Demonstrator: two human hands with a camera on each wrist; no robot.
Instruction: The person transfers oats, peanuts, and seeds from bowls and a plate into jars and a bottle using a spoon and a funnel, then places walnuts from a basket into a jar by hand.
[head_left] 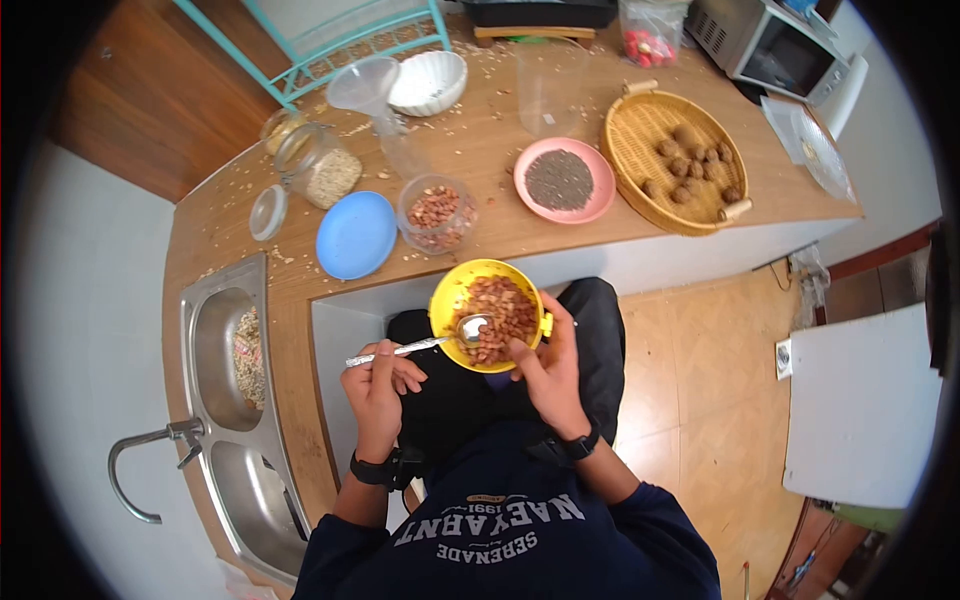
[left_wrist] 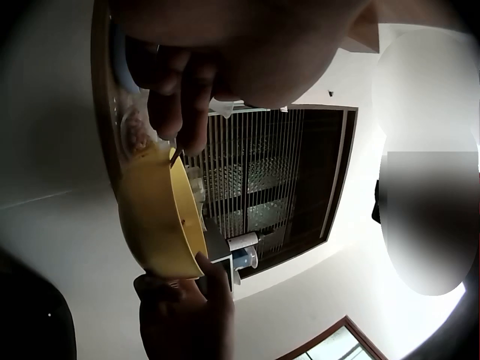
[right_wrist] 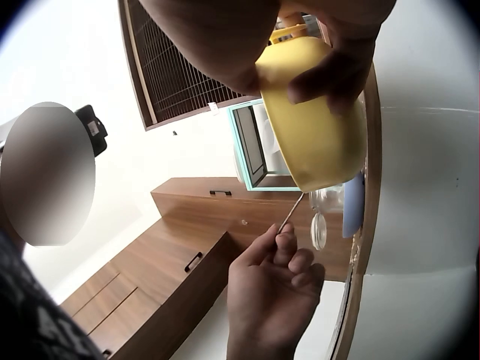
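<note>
In the head view a yellow bowl [head_left: 441, 300] of reddish-brown peanuts [head_left: 505, 305] is held over the lap. My right hand [head_left: 550, 372] grips it at its right side, thumb over the rim near the small handle and fingers against its outside, as the right wrist view shows. My left hand [head_left: 378, 385] pinches the handle of a metal spoon [head_left: 420, 346] between thumb and fingers. The spoon's head rests among the peanuts. Seen from the right wrist, the left hand [right_wrist: 274, 292] sits below the bowl's rim [right_wrist: 311, 184] with the spoon handle slanting in.
Along the counter [head_left: 480, 110] stand a blue plate [head_left: 356, 235], a tub of peanuts [head_left: 437, 215], a pink plate of dark seeds [head_left: 605, 185], a walnut basket [head_left: 625, 150] and an oat jar [head_left: 330, 175]. A steel sink [head_left: 225, 430] with a faucet [head_left: 150, 437] lies left.
</note>
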